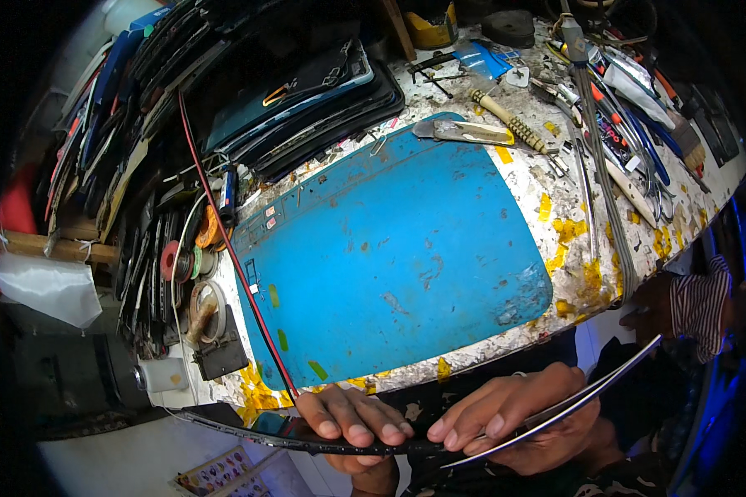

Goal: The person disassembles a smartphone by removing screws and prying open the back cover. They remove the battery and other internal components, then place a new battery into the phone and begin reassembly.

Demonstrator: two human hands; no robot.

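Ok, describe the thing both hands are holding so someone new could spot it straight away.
Start at the big blue work mat on the paint-flecked bench, then drop below its near edge. There the left hand and right hand grip a thin dark panel seen edge-on. Unlike the stacked panels at the bench's far left, it is held off the bench.

Worn blue work mat [389,248] spread on the paint-flecked table [572,240], red wire [224,240] trailing along the mat's left edge, stacked tablets and screens [307,108] at the back, wooden-handled tool [510,123] beyond the mat, cluttered hand tools [630,99] far right, tape rolls [203,306] at left
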